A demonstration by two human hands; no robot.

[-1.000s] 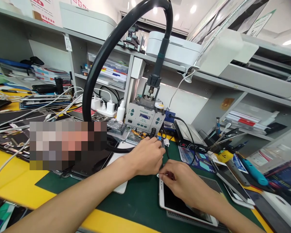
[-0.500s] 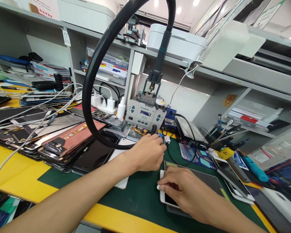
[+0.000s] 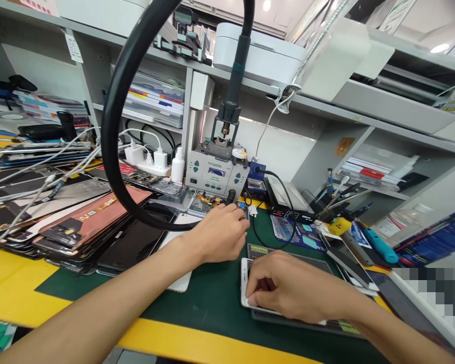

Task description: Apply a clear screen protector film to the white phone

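Note:
My left hand (image 3: 223,232) reaches forward over the mat, fingers curled down beside a tray of small parts (image 3: 205,199) in front of the grey hot air station (image 3: 216,174). Its fingertips are turned away, so what it grips, if anything, is hidden. My right hand (image 3: 288,288) is closed in a pinch over the near left corner of a white-framed phone (image 3: 244,280). The phone lies on a grey perforated pad (image 3: 311,263), mostly covered by this hand. Whatever sits between thumb and forefinger is too small to make out.
A thick black hose (image 3: 111,126) loops close over my left forearm. Stacked phone screens (image 3: 94,217) lie at left, with a white phone (image 3: 180,283) partly under my left arm. At right are loose phones (image 3: 347,263) and a teal-handled tool (image 3: 379,245).
My right hand has turned down, bringing its pinched fingertips lower at the phone's near corner. My left hand stays by the parts tray. The view has swung slightly to the right.

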